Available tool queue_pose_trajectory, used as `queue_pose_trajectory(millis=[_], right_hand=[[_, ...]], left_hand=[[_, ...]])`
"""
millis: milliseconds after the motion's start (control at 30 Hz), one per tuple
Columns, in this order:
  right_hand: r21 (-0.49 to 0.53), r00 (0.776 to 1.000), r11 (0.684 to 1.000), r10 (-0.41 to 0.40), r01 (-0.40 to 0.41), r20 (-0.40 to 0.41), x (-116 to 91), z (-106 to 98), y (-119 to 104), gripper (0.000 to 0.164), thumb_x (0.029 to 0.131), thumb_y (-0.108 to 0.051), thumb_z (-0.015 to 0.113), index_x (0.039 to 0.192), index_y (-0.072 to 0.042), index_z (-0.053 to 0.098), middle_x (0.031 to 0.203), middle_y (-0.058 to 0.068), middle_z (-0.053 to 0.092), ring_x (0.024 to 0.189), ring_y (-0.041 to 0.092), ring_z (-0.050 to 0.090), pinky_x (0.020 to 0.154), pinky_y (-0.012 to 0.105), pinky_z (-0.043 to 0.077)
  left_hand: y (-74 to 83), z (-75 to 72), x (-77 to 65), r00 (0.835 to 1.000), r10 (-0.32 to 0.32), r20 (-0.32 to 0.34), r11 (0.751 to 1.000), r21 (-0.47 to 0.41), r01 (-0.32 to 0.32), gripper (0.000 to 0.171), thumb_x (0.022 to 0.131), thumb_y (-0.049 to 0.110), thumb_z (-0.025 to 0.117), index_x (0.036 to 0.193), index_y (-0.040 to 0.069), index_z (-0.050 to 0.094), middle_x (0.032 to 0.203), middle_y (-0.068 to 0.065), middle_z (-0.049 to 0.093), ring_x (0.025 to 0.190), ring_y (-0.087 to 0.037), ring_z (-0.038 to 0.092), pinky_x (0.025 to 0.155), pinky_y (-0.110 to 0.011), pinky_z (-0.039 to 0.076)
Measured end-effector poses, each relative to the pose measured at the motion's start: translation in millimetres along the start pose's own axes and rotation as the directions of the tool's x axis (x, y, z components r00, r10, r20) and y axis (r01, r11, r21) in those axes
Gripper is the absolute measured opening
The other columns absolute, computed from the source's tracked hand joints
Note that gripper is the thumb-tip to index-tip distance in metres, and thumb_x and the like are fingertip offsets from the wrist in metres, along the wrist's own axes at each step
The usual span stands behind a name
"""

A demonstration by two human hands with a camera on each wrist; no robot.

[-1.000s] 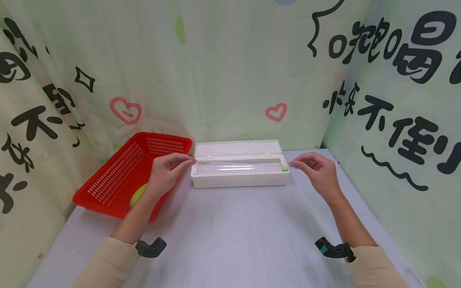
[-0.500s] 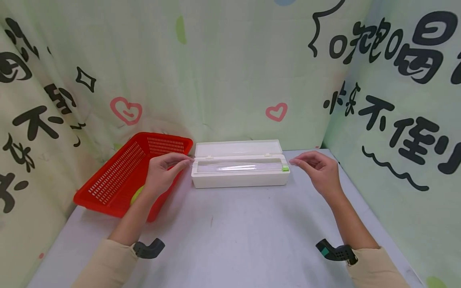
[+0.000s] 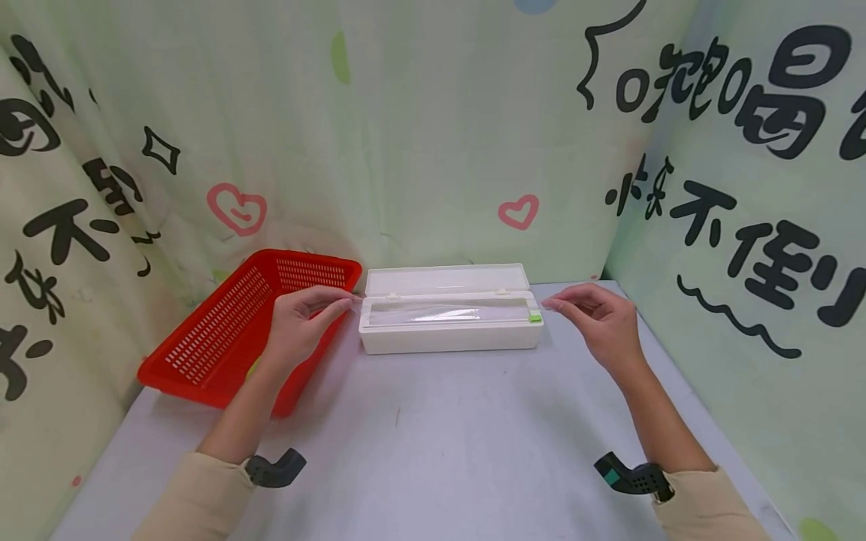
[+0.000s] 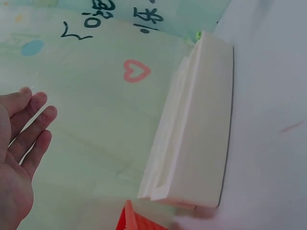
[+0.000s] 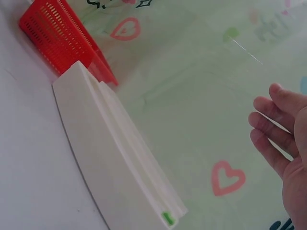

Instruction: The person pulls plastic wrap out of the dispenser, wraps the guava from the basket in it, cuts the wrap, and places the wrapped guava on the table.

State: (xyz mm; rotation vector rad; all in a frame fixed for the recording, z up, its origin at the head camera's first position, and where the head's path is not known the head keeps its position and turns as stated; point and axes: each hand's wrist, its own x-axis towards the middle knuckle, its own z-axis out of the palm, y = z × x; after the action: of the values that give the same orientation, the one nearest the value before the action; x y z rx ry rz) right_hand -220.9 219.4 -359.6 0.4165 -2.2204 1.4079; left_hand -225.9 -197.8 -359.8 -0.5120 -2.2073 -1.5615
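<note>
Thumbs and fingers pinched narrow, the left hand (image 3: 301, 323) and right hand (image 3: 598, 323) hold barely visible clear film (image 5: 246, 50). Between them on the table (image 3: 446, 428) sits a long, smooth white box (image 3: 449, 340), green tab (image 3: 535, 317) at right, its matching lid (image 3: 446, 279) open behind.

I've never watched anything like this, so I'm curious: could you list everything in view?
Table: 1, pale, foreground
Box: 1, white, on the table, lid open
Clear film: apparently 1, transparent, glinting at the box's opening
Tab: 1, green, box's right front edge
Basket: 1, red, left of the box
Unclear item: 1, yellow-green, in the basket, mostly hidden
Backdrop: seemingly 1, pale green, behind and beside the table, with black writing and pink hearts
Wrist devices: 2, black, one at each sleeve
Sleeves: 2, beige, bottom edge
Left grip: 1, bare hand, by the box's left end
Right grip: 1, bare hand, by its right end
</note>
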Motion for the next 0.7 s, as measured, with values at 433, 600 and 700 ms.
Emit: queue_pose_trajectory(millis=[433,600,700], right_hand=[[0.032,0.999,0.999,-0.029,0.030,-0.015,-5.4,-7.8,-1.5,0.017,0.084,-0.006,0.073,0.100,0.001,0.069,0.089,-0.023,0.068,0.083,-0.003,0.066,0.077,0.008,0.052],[0.039,0.998,0.997,-0.059,0.059,-0.014,-5.7,-9.6,-3.7,0.017,0.084,-0.003,0.072,0.100,0.002,0.069,0.090,-0.023,0.069,0.084,-0.003,0.067,0.078,0.009,0.052],[0.047,0.997,0.996,-0.075,0.075,-0.007,-5.7,-10.5,-6.9,0.017,0.084,-0.001,0.071,0.100,0.003,0.068,0.091,-0.024,0.069,0.084,-0.003,0.067,0.078,0.009,0.052]], left_hand=[[14.9,2.1,0.2,0.999,0.044,-0.004,0.999,0.010,-0.044,0.021,0.089,0.021,0.069,0.104,0.007,0.074,0.103,-0.013,0.074,0.093,-0.005,0.069,0.086,-0.018,0.054],[18.3,-0.5,-1.3,0.998,0.066,0.004,0.997,0.028,-0.066,0.021,0.089,0.019,0.069,0.105,0.007,0.074,0.102,-0.013,0.074,0.093,-0.004,0.069,0.085,-0.017,0.054],[20.9,-2.8,-2.9,0.998,0.062,0.007,0.998,0.031,-0.062,0.022,0.089,0.021,0.070,0.106,0.008,0.073,0.103,-0.012,0.074,0.093,-0.004,0.069,0.085,-0.017,0.054]])
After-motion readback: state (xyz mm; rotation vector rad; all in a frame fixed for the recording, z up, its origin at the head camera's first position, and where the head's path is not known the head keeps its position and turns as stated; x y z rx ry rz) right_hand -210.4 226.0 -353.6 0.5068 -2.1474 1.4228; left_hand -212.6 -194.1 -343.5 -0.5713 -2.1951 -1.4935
